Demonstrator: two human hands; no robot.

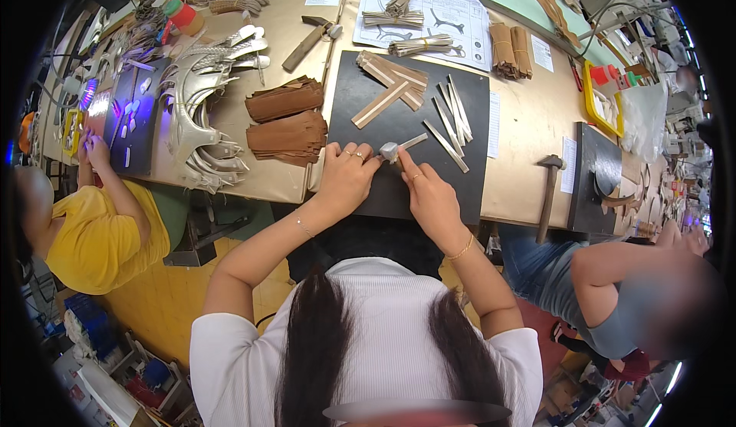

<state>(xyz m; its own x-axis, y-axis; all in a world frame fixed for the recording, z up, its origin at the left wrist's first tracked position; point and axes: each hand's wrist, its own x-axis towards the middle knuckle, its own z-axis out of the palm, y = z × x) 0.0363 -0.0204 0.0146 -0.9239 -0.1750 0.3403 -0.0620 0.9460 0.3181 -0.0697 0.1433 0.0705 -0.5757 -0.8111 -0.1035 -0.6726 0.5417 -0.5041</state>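
My left hand and my right hand meet over a black mat on the workbench. Together they pinch a thin pale strip whose near end is folded into a small grey lump between my fingertips. Several more tan and white strips lie loose on the mat just beyond my hands, with a crossed pile of them at the mat's far left.
Two stacks of brown leather pieces lie left of the mat, beside silver curved pieces. A hammer rests to the right, another hammer farther back. One person in yellow sits at left, another person at right.
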